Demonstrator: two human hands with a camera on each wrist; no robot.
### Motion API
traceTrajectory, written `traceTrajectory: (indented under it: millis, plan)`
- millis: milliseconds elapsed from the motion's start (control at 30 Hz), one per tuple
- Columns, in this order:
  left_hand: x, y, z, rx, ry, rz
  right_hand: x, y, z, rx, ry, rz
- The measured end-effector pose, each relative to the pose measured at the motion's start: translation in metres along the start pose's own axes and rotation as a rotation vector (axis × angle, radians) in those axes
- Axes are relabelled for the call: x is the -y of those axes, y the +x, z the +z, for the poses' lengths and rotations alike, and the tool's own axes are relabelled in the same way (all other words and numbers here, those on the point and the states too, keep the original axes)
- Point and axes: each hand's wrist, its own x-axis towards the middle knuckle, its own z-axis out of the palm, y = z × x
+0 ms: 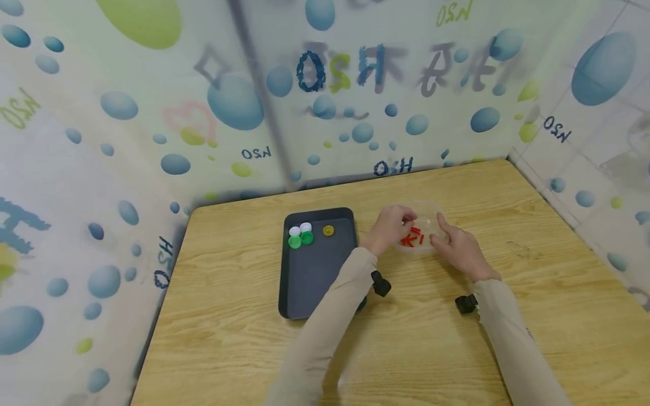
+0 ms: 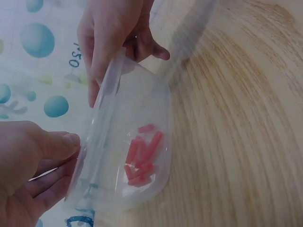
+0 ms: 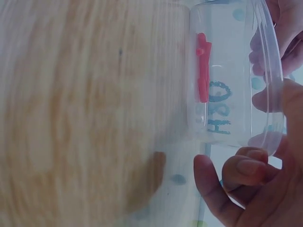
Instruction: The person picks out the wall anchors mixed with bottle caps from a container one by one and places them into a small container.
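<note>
A clear plastic container [image 1: 417,205] stands on the table, right of the tray. Several small red pieces [image 2: 143,156] lie on its bottom; their exact kind is hard to make out. My right hand [image 1: 461,252] holds the container's right rim, its thumb and fingers bent around the edge in the right wrist view. At the opposite side, my left hand [image 1: 390,228] reaches over the opening, the fingertips dipping just past the rim. Its thumb and fingers are loosely bent, and nothing shows between them.
A dark baking tray [image 1: 315,276] lies to the left, partly behind the left forearm. In its far end sit two white caps [image 1: 306,226], two green caps [image 1: 307,238] and one yellow cap [image 1: 328,230]. A patterned wall [image 1: 325,146] borders the wooden table [image 1: 223,282].
</note>
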Motion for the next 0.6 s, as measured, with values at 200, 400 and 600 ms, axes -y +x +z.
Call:
traceTrajectory:
  millis: [200, 400, 600]
  plan:
    - [0.003, -0.008, -0.010, -0.055, -0.042, -0.013, -0.001, 0.004, -0.003, 0.022, 0.007, 0.025]
    - [0.004, -0.014, -0.015, -0.087, -0.054, -0.040, -0.007, 0.002, -0.006, 0.040, 0.029, 0.048]
    - [0.017, -0.024, -0.027, -0.154, 0.013, -0.039, -0.012, -0.004, -0.014, 0.091, 0.027, 0.037]
